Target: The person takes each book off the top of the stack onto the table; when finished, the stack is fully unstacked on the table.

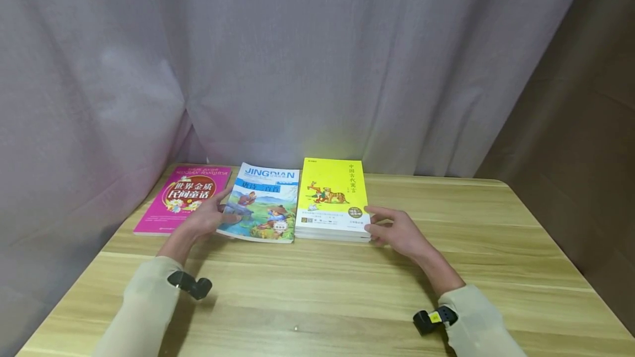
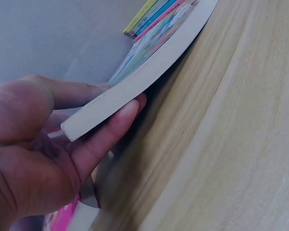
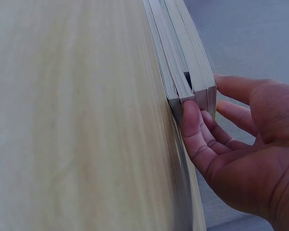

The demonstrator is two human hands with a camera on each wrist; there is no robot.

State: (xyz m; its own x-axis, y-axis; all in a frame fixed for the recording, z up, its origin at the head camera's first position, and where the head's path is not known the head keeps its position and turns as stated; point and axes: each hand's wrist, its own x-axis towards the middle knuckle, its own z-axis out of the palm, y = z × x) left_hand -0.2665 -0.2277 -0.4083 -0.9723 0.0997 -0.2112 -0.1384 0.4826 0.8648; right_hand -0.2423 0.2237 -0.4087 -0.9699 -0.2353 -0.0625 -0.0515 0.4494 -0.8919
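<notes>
My left hand (image 1: 205, 218) pinches the left edge of a paperback book (image 1: 265, 211) with a blue-and-white illustrated cover. In the left wrist view, that book (image 2: 135, 72) lies between the fingers and its page block bends up off the table. Just right of it is a stack of books (image 1: 332, 197) topped by a yellow cover with a tiger picture. My right hand (image 1: 399, 231) grips the stack's near right corner. Seen from the right wrist, some fingers rest at the top cover and others curl against the page edges of the lower books (image 3: 171, 53).
A pink book (image 1: 186, 200) lies at the far left of the wooden table (image 1: 307, 291), partly behind my left hand. A grey curtain (image 1: 297, 59) hangs along the table's back edge. Dark cloth (image 1: 575, 125) hangs on the right side.
</notes>
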